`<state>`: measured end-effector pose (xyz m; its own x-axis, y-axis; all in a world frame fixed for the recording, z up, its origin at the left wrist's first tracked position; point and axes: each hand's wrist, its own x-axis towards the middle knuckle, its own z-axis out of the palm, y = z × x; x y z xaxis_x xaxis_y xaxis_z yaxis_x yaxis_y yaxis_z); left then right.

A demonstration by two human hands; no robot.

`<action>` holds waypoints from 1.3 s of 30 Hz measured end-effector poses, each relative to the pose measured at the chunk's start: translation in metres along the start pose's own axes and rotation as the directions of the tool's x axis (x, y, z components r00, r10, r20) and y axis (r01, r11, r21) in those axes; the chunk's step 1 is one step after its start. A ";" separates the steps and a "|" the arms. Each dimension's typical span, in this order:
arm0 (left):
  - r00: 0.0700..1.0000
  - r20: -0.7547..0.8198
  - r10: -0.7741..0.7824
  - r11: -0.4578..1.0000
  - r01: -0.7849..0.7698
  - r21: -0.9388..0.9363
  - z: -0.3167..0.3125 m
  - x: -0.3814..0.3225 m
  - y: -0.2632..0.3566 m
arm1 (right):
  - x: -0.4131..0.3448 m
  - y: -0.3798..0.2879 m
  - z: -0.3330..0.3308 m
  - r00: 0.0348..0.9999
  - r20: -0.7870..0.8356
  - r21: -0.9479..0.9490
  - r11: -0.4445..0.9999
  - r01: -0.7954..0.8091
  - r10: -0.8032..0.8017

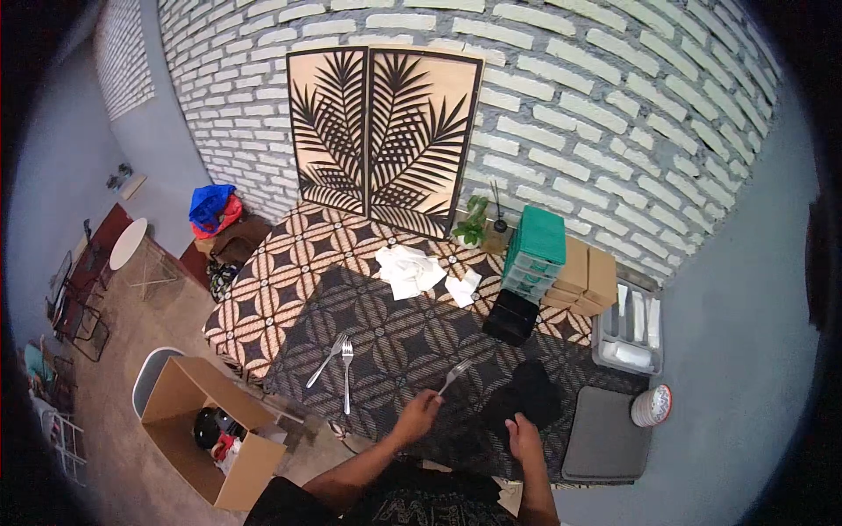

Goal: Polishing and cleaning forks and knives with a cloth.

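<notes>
My left hand (pixel 418 415) grips a metal fork (pixel 455 376) by its handle, tines pointing away from me over the patterned tablecloth. At the right, my right hand (pixel 524 437) is closed at the near edge of a black cloth (pixel 526 393), whose folds are hard to make out against the dark tabletop. Left of my hands lie two more forks, one slanted (pixel 327 361) and one nearly straight (pixel 347 376), with their tine ends close together. Farther back, a crumpled white cloth (pixel 409 271) rests beside a smaller folded white piece (pixel 463 288).
Along the back right stand a green drawer box (pixel 536 243), a black container (pixel 511 317), cardboard boxes (pixel 584 273) and a clear cutlery tray (pixel 628 329). Grey placemats (pixel 606 434) and stacked bowls (pixel 651 406) sit at right. An open carton (pixel 210 434) stands left.
</notes>
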<state>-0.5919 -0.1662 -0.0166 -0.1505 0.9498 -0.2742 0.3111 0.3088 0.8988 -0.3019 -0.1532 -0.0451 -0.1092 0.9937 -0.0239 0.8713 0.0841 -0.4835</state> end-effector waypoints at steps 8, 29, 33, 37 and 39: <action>0.860 0.186 0.474 0.880 -0.463 -0.105 0.080 -0.018 0.041 | -0.040 -0.086 -0.043 0.902 0.259 0.936 0.141 -0.323 0.345; 0.818 0.412 0.402 0.900 -0.270 -0.342 0.119 -0.127 0.135 | -0.054 -0.038 -0.134 0.864 -0.277 0.952 0.241 0.187 0.421; 0.863 0.413 0.291 0.932 -0.159 -0.325 0.119 -0.139 0.107 | -0.042 -0.008 -0.174 0.723 -0.347 0.938 0.240 0.251 0.597; 0.941 0.302 0.151 0.828 0.047 -0.558 0.112 -0.159 0.109 | -0.075 0.024 -0.182 0.910 -0.030 0.988 0.150 -0.036 0.414; 0.939 0.276 0.205 0.803 0.000 -0.596 0.124 -0.156 0.101 | -0.098 0.016 -0.148 0.987 0.095 0.908 0.395 -0.138 0.126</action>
<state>-0.4209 -0.2772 0.0750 0.1819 0.9689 -0.1677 -0.3096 0.2182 0.9255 -0.2067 -0.2379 0.0789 -0.0430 0.9849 -0.1677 -0.0757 -0.1706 -0.9824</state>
